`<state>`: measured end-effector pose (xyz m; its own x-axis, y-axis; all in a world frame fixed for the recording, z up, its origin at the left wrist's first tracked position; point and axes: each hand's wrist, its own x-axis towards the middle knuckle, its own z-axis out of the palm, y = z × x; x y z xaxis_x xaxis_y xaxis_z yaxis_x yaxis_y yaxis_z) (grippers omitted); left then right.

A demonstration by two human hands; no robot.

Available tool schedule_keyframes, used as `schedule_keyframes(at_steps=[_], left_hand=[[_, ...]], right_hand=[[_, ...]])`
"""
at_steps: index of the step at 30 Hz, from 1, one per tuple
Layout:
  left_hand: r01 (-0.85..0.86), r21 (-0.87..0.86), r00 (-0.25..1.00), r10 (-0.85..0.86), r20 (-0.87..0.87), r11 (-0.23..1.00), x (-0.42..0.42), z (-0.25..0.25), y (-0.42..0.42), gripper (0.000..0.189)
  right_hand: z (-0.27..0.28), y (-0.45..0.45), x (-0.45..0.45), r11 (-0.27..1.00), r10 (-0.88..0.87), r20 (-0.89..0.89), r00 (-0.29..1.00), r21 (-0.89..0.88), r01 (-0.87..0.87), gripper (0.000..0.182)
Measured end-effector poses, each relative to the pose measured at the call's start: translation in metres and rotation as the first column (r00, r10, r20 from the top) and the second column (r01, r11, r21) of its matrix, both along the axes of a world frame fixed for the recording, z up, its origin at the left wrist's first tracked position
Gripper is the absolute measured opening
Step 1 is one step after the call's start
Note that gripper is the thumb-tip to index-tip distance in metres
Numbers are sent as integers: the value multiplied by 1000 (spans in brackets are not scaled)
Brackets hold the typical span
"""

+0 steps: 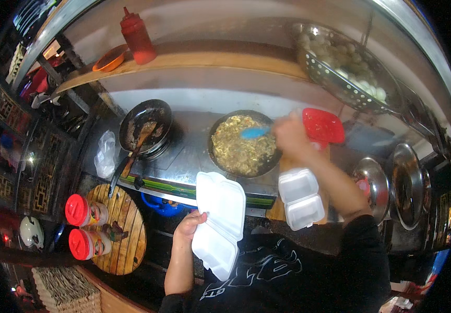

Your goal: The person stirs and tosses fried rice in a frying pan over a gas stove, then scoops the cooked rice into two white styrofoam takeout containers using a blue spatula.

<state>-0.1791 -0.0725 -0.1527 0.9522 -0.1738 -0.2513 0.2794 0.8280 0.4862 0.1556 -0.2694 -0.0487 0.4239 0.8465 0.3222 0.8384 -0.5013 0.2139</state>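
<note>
My left hand (pixel 190 225) grips an opened white foam food box (pixel 220 207) by its edge, near the front of the stove. With my right hand (pixel 289 131), which is blurred, I hold a blue utensil (pixel 255 132) over a round pan of chopped, yellowish cooked food (pixel 241 150). A second opened foam box (pixel 302 197) lies below my right forearm, on a wooden board (pixel 324 168). Just right of my right hand is a red plastic tray (pixel 323 125) with food bits. The inside of either foam box shows no food.
A black frying pan (pixel 146 127) with a wooden spatula (pixel 141 139) sits on the left burner, its handle jutting forward. Red-lidded jars (pixel 77 210) stand on a round slatted wooden board (pixel 125 234). Above are a wooden shelf (pixel 210 60), a red squeeze bottle (pixel 138 39) and a metal colander of eggs (pixel 350 70).
</note>
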Motion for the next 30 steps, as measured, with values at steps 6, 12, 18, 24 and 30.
schedule_keyframes(at_steps=[6, 12, 18, 24, 30], left_hand=[[3, -51, 1000, -2, 22, 999, -5, -9, 3, 54], [53, -17, 998, -53, 13, 998, 6, 11, -1, 55], [85, 59, 994, -81, -67, 995, 8, 18, 2, 54], [-41, 43, 997, 44, -63, 998, 2, 13, 0, 48], [-551, 524, 761, 648, -2, 649, -21, 83, 21, 52]], right_hand=[[23, 2, -1, 997, -48, -75, 996, -70, 42, 7], [-9, 13, 29, 948, -283, -124, 951, -189, 257, 12], [-59, 50, 24, 998, -56, -593, 803, -42, 39, 18], [-74, 61, 25, 996, -35, -683, 729, 33, 80, 19], [-72, 36, 38, 966, -52, -819, 571, 102, 236, 20]])
